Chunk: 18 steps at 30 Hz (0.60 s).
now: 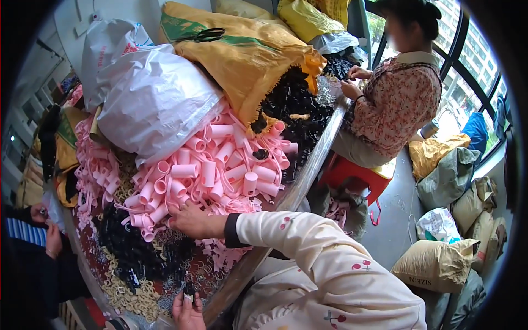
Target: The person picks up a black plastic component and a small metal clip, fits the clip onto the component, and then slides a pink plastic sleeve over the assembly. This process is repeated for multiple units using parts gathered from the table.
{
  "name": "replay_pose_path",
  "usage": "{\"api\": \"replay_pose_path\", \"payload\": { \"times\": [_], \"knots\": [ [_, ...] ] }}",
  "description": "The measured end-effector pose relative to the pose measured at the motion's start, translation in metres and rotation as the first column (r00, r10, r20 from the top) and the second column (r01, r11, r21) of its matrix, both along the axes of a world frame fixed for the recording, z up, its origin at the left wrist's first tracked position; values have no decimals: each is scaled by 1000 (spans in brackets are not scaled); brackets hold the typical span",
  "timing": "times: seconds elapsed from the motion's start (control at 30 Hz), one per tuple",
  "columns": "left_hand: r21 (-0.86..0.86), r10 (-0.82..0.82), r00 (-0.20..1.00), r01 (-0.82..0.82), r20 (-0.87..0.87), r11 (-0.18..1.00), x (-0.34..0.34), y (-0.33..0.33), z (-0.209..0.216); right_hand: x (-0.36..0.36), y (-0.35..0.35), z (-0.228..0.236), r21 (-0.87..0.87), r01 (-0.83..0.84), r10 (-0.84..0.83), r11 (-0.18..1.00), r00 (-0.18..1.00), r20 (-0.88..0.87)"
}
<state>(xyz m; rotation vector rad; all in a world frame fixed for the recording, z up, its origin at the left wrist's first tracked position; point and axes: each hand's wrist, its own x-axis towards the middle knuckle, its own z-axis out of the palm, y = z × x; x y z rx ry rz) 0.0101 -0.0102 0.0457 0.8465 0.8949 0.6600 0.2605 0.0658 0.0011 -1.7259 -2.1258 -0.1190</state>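
My right hand (190,220) reaches out in a cream sleeve with cherry prints and lies palm down on a heap of short pink tubes (220,165) in the middle of the round table (308,170). Its fingertips are in among the tubes, so a grip cannot be made out. My left hand (187,312) sits at the table's near edge, pinching a small black part (188,290) upright. Between the two hands lie black plastic parts (132,253) and beige rings (135,300).
A white sack (154,99) and a yellow sack (242,60) with scissors (209,34) on it lie on the table, black parts (297,104) spilling out. A person in a floral top (396,99) sits on a red stool. Another person's hands (47,231) work at the left. Sacks (440,264) crowd the floor.
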Motion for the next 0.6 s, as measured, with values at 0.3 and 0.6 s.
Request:
{"api": "replay_pose_path", "payload": {
  "times": [0.3, 0.6],
  "knots": [
    [-22, 64, 997, -63, 43, 998, -4, 0, 0, 18, -28, 47, 129, -78, 149, 988, 649, -746],
    [-24, 42, 989, -39, 140, 999, -7, -2, -6, 23, -33, 34, -193, -72, -169, 979, -813, -558]
  ]
}}
